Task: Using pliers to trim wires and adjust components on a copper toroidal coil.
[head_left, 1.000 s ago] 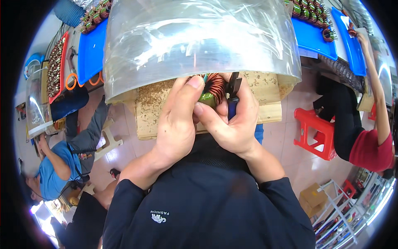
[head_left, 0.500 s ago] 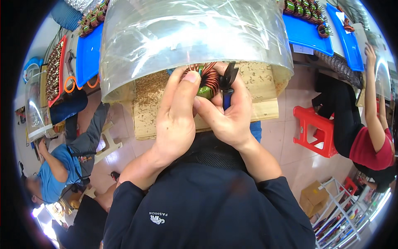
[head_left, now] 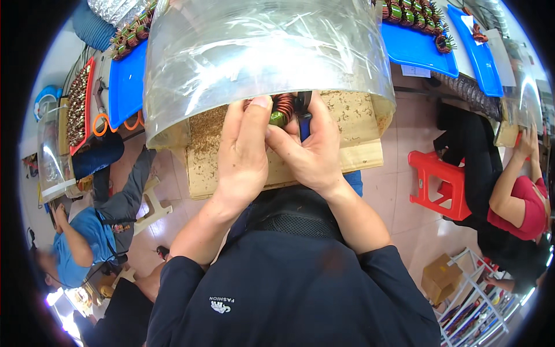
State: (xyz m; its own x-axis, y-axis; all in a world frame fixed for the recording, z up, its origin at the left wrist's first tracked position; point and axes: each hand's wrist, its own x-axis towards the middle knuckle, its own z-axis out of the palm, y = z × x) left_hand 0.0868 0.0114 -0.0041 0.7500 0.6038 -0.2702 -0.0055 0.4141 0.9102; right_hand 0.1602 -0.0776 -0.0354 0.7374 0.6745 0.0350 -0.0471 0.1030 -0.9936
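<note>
- Head view, centre of the frame: the left hand [head_left: 245, 153] and the right hand [head_left: 315, 153] meet just below the rim of a clear curved plastic shield [head_left: 260, 52] that fills the upper middle.
- Both hands pinch a small coil [head_left: 283, 107] wound with copper wire on a green core; it sits at the upper centre, between the fingertips and partly under the shield's edge.
- The left hand's thumb [head_left: 259, 113] presses against the coil from the left; its other fingers are curled behind and hidden.
- The right hand closes around the coil's right side and also grips a dark tool with blue handles [head_left: 304, 118]; what kind of tool it is cannot be told.
- Under the hands lies a wooden board [head_left: 358, 156] strewn with fine scraps, resting on the counter.
- Upper left: a blue tray [head_left: 124, 87] beside a red tray [head_left: 78, 104] packed with small parts.
- Upper right: another blue tray [head_left: 419, 49] with a row of finished coils [head_left: 419, 17] along its top.
- Right edge: a red stool [head_left: 442, 185] and a seated person in a red top [head_left: 520, 202].
- Lower left: a person in a blue top [head_left: 84, 248], seated.
</note>
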